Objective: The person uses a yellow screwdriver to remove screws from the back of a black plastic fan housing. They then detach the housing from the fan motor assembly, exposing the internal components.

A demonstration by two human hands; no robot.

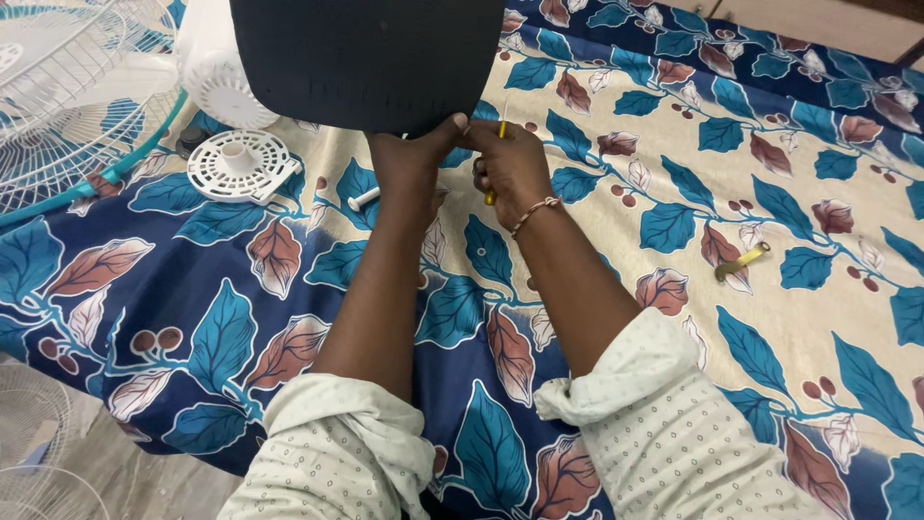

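While the left hand [409, 159] grips the black panel [366, 63], right-hand fingers [496, 144] close round a yellow screwdriver [491, 195] beneath it.

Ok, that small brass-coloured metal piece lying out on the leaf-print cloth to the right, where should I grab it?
Pinch the small brass-coloured metal piece across its narrow middle, coming straight down from above. It lies flat and slanted on the leaf-print cloth with nothing touching it, so both long sides are open. The right hand is nearer, but it holds a yellow-handled tool; the left hand steadies the black rounded panel.
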